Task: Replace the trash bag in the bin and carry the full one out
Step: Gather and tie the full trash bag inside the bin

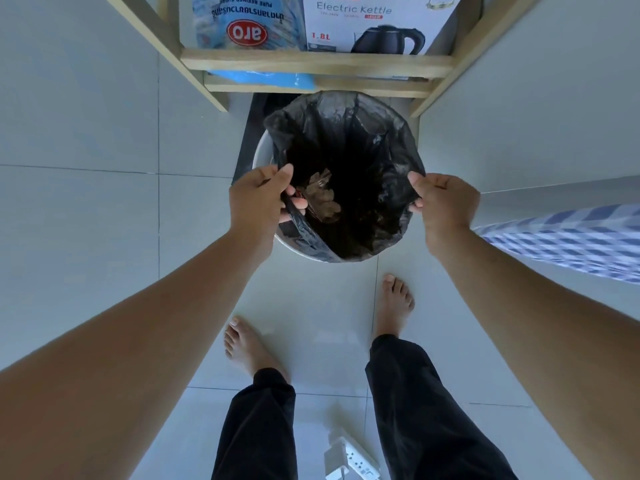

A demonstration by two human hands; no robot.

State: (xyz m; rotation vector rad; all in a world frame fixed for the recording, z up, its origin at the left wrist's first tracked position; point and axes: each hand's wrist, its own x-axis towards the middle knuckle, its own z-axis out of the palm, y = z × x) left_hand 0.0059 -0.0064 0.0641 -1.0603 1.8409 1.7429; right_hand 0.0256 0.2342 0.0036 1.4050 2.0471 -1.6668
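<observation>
bag [349,147] in bin [264,154], under shelf [317,62]

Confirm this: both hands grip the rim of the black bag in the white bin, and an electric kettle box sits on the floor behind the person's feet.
Not quite. The head view shows the electric kettle box on the wooden shelf above the white bin, not on the floor. The rest holds: the left hand and right hand grip the black bag rim.

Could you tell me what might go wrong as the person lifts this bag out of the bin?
1. The left hand and right hand pinch only the thin edge of the black bag, so the plastic may tear or slip under load.
2. The wooden shelf hangs right over the bin; a straight lift could snag the bag.
3. A power strip lies behind the bare feet, a possible trip when stepping back.
</observation>
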